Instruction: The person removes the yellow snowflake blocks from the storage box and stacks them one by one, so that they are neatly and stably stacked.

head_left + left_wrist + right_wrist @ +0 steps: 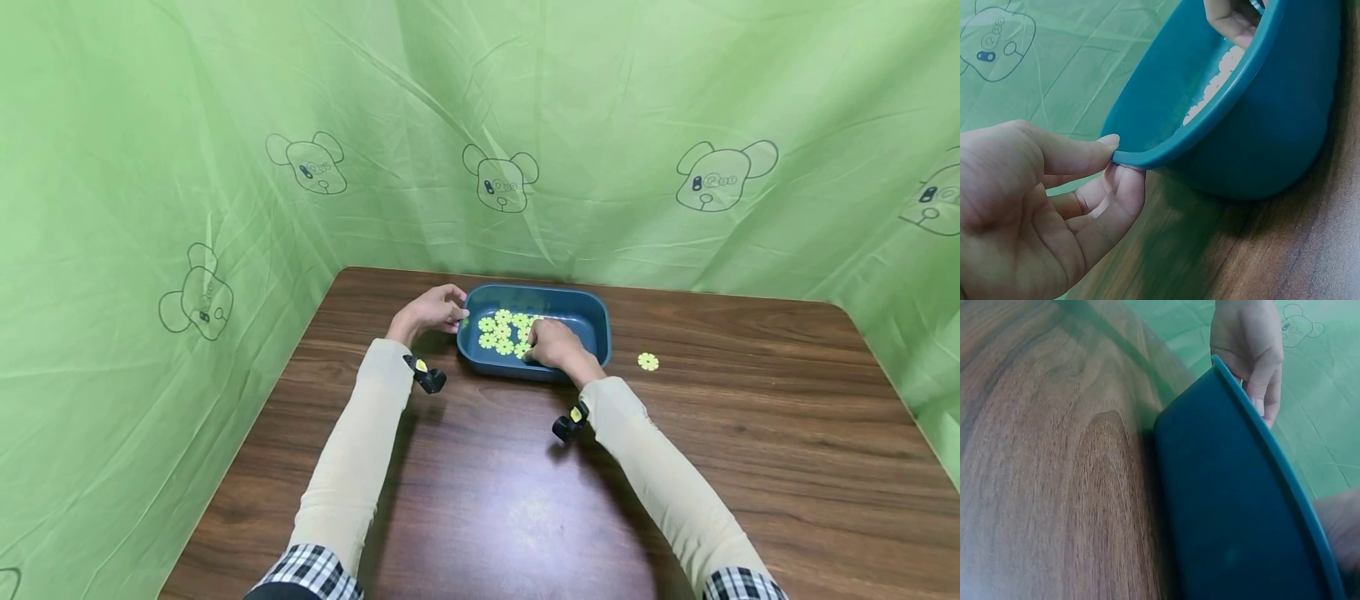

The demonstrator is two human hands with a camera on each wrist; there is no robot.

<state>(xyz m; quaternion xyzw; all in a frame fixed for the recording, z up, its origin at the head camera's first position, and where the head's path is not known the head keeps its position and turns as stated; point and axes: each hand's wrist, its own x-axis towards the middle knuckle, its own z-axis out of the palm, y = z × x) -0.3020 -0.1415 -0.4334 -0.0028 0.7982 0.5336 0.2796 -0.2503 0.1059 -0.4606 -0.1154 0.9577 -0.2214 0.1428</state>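
A dark blue rectangular tub [592,321] stands on the wooden table. My left hand [437,308] pinches its left end, thumb on the rim and fingers underneath in the left wrist view. Inside the tub, several yellow flower-shaped discs [504,331] lie spread over the left and middle of the bottom. My right hand [558,343] reaches down over the near side into the tub, its bent fingers at the discs. Its fingertips are partly hidden, so I cannot tell whether they pinch a disc. In the right wrist view the tub wall [1229,487] covers most of this hand.
One more yellow flower-shaped disc [648,362] lies on the table [750,433] to the right of the tub. Behind the table and along its sides hangs a green curtain [592,100] printed with bear faces.
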